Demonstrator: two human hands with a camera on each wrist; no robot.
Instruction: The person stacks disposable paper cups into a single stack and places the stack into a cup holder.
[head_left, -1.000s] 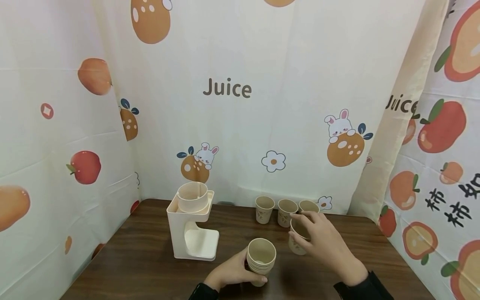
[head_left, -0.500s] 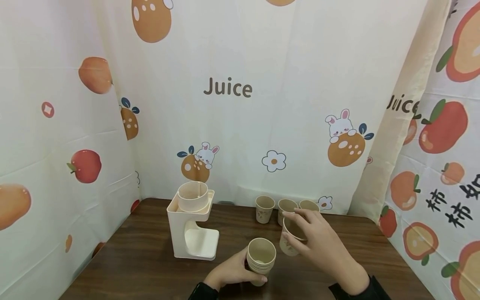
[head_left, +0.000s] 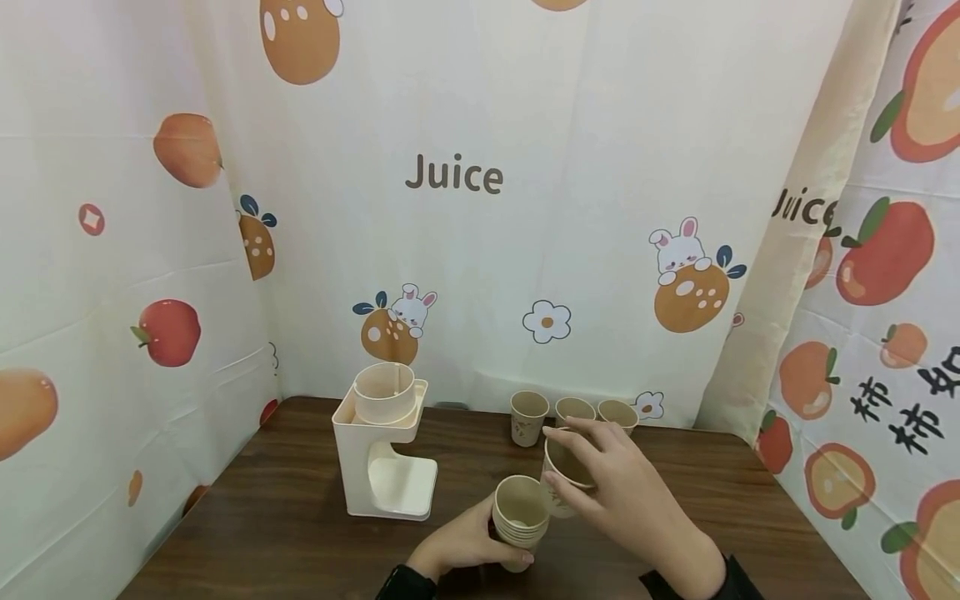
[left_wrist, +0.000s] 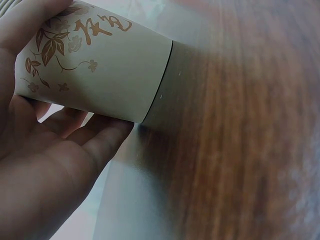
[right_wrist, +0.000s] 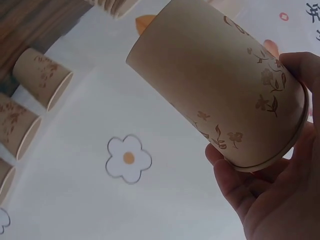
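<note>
Near the table's front, my left hand (head_left: 476, 537) grips a stack of nested beige paper cups (head_left: 522, 508), fingers and thumb around its lower part. The left wrist view shows the lowest cup (left_wrist: 115, 65) with a brown leaf-and-flower print and lettering, its base close over the wood. My right hand (head_left: 622, 483) pinches a single paper cup (right_wrist: 210, 85) by its rim, thumb on the near side and fingers on the far side. That cup is slightly tilted, just right of the stack, and overlaps its edge in the head view.
Behind the hands stand three more paper cups, a left one (head_left: 528, 419), a middle one (head_left: 574, 411) and a right one (head_left: 621, 414), at the table's back edge. A cream plastic stand (head_left: 356, 475) with a round holder on top stands left on the wooden table (head_left: 255, 517). Printed cloth hangs around.
My right hand has carried its cup left and slightly toward me, from in front of the back cups to beside the stack. My left hand and the stack have stayed put.
</note>
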